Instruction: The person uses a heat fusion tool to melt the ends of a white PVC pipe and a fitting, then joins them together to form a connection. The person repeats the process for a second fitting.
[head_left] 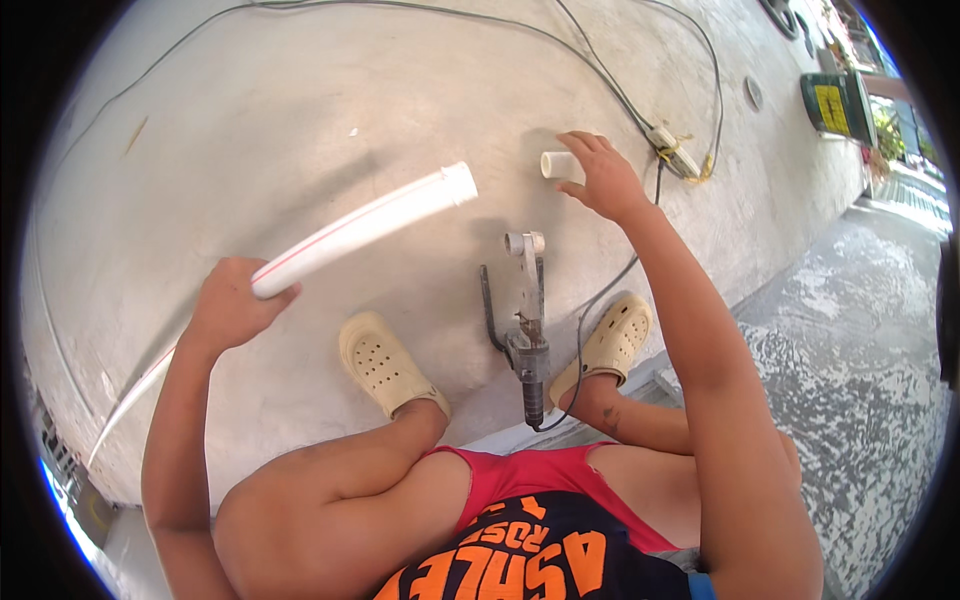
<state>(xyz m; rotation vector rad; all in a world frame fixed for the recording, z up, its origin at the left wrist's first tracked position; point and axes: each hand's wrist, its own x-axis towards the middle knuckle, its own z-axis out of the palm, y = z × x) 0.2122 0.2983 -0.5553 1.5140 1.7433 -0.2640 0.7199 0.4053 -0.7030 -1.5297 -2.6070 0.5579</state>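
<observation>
My left hand (240,308) is closed around a long white plastic pipe (350,228) with a thin red stripe. The pipe slants up to the right, and its thicker, collar-like end points toward the middle. My right hand (605,180) has its fingers and thumb spread on either side of a short white pipe fitting (560,165). Its hollow end faces left; whether the fingers touch it is unclear. Between my feet stands a pipe welding iron (532,350) with a dark handle, a flat metal plate and a round die at its far end.
An extension socket (672,152) with yellow ties lies at the right, its grey cable (480,18) curving across the concrete floor (250,130). The iron's black cord (600,295) runs beside my right clog (612,340). A dark green bucket (838,104) stands farther off.
</observation>
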